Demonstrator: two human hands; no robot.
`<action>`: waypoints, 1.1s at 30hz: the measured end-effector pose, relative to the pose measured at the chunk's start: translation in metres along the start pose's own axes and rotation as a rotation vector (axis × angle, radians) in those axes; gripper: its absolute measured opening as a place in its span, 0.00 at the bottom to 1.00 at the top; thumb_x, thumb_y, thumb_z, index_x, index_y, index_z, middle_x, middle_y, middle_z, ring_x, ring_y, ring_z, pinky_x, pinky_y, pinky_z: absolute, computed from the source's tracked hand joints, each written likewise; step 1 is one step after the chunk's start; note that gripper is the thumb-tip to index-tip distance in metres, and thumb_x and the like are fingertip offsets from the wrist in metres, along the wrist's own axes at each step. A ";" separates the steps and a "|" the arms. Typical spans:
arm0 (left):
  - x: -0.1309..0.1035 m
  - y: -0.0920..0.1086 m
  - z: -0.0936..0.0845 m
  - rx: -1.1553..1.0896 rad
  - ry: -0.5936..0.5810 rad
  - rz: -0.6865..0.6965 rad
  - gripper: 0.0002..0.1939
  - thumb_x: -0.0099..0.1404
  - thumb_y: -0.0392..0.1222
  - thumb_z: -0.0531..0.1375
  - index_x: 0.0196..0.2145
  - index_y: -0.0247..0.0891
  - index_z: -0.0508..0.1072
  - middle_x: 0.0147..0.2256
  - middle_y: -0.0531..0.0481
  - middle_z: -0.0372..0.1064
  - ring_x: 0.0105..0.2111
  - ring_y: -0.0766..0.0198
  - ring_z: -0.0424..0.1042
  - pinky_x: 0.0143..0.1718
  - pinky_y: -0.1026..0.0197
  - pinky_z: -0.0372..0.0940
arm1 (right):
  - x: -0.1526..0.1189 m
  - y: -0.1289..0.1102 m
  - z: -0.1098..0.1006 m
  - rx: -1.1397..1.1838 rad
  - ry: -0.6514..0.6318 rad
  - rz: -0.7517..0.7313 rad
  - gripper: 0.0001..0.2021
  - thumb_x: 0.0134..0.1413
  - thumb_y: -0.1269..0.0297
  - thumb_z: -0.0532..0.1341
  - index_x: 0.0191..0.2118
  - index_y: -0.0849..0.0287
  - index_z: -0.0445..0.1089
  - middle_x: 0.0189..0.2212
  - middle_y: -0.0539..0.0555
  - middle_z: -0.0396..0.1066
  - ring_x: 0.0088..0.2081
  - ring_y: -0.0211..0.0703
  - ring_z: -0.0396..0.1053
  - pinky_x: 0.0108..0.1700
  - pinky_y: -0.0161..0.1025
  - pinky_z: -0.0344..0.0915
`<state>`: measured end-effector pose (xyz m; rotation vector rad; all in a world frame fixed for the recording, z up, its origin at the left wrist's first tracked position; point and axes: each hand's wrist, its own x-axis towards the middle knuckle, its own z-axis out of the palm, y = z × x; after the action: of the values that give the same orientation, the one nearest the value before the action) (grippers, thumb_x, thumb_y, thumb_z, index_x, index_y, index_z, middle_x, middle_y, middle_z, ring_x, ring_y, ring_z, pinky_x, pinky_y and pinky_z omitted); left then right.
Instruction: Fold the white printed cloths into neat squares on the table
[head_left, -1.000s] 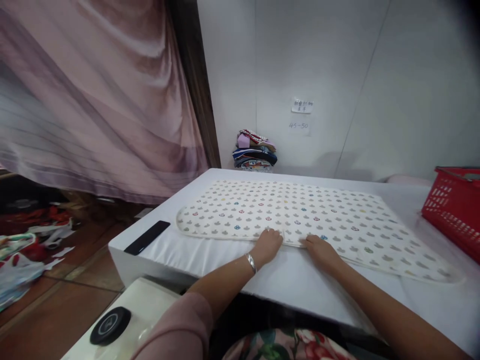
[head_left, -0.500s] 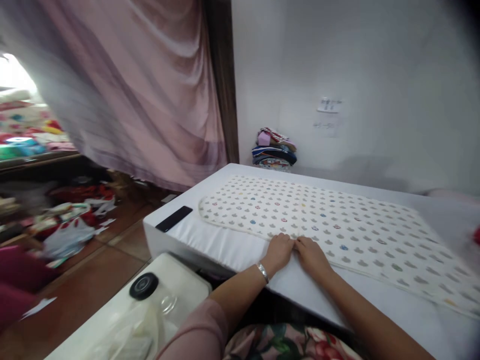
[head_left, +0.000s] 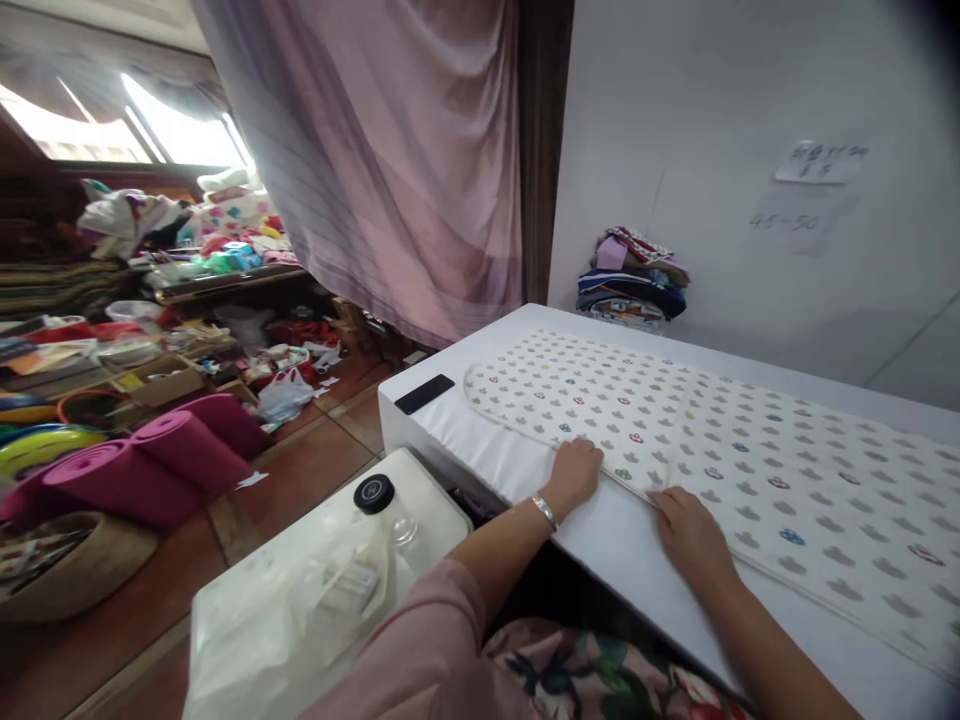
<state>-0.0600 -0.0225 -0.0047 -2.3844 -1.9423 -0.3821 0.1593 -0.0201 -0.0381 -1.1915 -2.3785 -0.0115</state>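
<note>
A white cloth (head_left: 645, 400) with grey cloud-like shapes and small coloured figures lies flat on the white-covered table (head_left: 480, 450). Its rounded end points to the far left. My left hand (head_left: 576, 470), with a silver bracelet at the wrist, is closed on the cloth's near edge. Further right along the same edge, my right hand (head_left: 688, 525) pinches the cloth between thumb and fingers. A short stretch of hem shows between the two hands, and a faint crease runs across the cloth from there. Some fingertips are hidden.
A black phone (head_left: 424, 394) lies on the table's left corner. Folded clothes (head_left: 634, 280) are stacked behind the table. At lower left, a white stand (head_left: 247, 610) carries a black-lidded jar (head_left: 374, 493) and a plastic bag (head_left: 330, 590). Rolled pink mats (head_left: 157, 450) lie on the floor.
My hands, side by side before, are now apart along the hem, with the right hand further right. The view has turned left, showing more of the cluttered room.
</note>
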 end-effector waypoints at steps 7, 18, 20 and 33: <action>-0.007 -0.055 -0.010 0.044 0.040 -0.159 0.12 0.63 0.30 0.50 0.38 0.37 0.70 0.40 0.46 0.68 0.43 0.59 0.64 0.45 0.55 0.59 | 0.000 0.001 0.001 -0.045 0.014 -0.022 0.15 0.57 0.70 0.49 0.43 0.59 0.72 0.37 0.57 0.69 0.40 0.48 0.66 0.41 0.43 0.64; -0.018 -0.130 -0.027 0.088 0.083 -0.369 0.12 0.63 0.31 0.51 0.39 0.38 0.72 0.41 0.43 0.68 0.46 0.56 0.63 0.47 0.53 0.57 | 0.000 0.002 -0.001 -0.014 0.023 -0.026 0.15 0.58 0.68 0.49 0.43 0.61 0.72 0.37 0.57 0.70 0.40 0.47 0.65 0.43 0.43 0.64; -0.020 -0.144 -0.030 0.083 0.106 -0.408 0.12 0.62 0.30 0.51 0.38 0.38 0.72 0.42 0.43 0.69 0.47 0.55 0.63 0.47 0.54 0.57 | 0.001 0.001 -0.002 -0.006 0.023 -0.023 0.15 0.58 0.68 0.49 0.43 0.60 0.72 0.37 0.57 0.70 0.40 0.47 0.66 0.41 0.42 0.64; -0.021 -0.193 -0.040 -0.180 0.379 -0.863 0.20 0.55 0.28 0.52 0.45 0.36 0.71 0.51 0.44 0.66 0.53 0.56 0.62 0.54 0.56 0.57 | -0.003 0.002 0.002 0.047 0.029 -0.065 0.15 0.57 0.65 0.50 0.42 0.55 0.73 0.36 0.57 0.71 0.37 0.48 0.70 0.37 0.43 0.69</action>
<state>-0.2573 -0.0091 0.0056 -1.2496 -2.6774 -0.9730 0.1613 -0.0212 -0.0420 -1.0850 -2.3780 0.0065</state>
